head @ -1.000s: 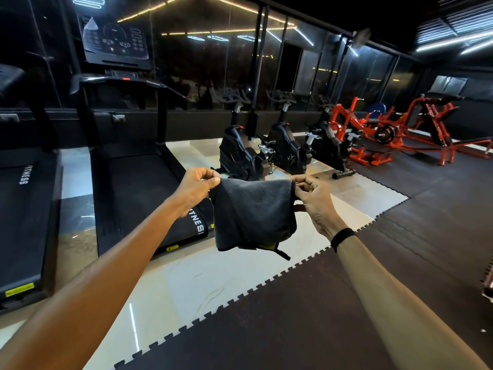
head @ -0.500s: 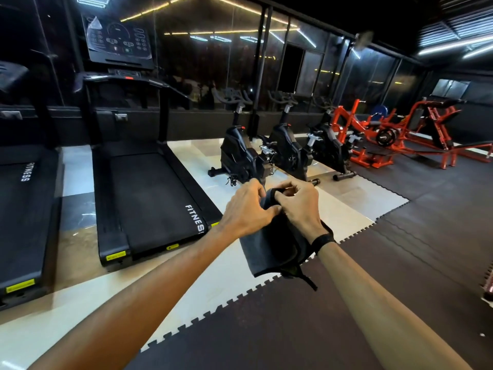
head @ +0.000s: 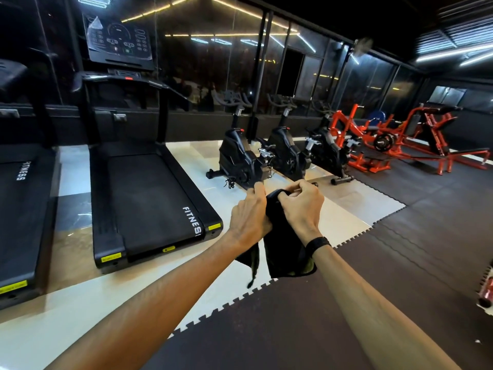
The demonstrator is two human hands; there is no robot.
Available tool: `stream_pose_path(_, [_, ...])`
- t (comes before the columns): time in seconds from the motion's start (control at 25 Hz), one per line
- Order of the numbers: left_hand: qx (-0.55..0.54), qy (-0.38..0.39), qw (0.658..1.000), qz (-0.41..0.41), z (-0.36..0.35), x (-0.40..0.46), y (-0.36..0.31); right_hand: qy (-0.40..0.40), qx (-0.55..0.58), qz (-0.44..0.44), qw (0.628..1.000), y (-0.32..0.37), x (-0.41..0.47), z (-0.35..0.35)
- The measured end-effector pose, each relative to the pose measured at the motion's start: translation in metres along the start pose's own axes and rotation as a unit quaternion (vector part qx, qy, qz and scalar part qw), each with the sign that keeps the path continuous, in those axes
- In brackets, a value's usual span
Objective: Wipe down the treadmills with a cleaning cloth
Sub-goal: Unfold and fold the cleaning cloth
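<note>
Hands: I see left hand [head: 249, 212] and right hand [head: 300, 206] clenched on the dark folded cleaning cloth [head: 280, 247]
Risk: I judge its dangling corner could slip loose before reaching the black treadmill [head: 144, 198]

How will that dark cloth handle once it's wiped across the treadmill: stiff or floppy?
Probably floppy: the cloth bunches between the left hand and right hand and sags below them. Likely light, since finger grips alone carry it.

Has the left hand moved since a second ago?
Yes. The left hand moved right, off the near treadmill's rear corner, to meet the right hand on the bunched black cloth.
</note>
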State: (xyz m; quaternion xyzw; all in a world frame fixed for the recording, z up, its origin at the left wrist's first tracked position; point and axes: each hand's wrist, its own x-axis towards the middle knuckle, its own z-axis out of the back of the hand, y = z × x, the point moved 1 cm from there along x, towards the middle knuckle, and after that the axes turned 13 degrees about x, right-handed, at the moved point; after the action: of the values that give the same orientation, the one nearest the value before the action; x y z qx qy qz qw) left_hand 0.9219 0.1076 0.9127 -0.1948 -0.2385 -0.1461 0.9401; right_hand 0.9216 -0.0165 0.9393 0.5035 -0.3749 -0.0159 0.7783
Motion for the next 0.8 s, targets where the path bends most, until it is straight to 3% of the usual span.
stream_pose_path(0.12, [0.043,0.007,0.999,-0.008,-0.004,0.002,0.017,-0.015,-0.010,-0.016,1.000,-0.007,0.005,0.005])
stream_pose_path(0.24, [0.052,0.032,0.998,0.000,0.002,0.010,0.035,-0.014,-0.014,-0.110,0.994,-0.020,0.014,0.009])
stream_pose_path(0.4, [0.043,0.068,0.997,0.024,0.018,0.023,0.056,0.011,-0.112,-0.164,0.980,-0.032,0.015,0.017])
stream_pose_path(0.48, [0.008,0.089,0.996,0.012,0.026,0.031,0.060,0.053,-0.108,-0.146,0.982,-0.033,0.014,0.016])
stream_pose_path(0.64, [0.004,0.152,0.988,-0.035,0.034,0.043,0.045,0.257,0.052,-0.024,0.965,-0.011,-0.003,-0.003])
stream_pose_path(0.8, [-0.024,0.212,0.977,-0.013,0.033,0.051,0.043,0.252,0.115,0.042,0.960,-0.003,-0.017,-0.015])
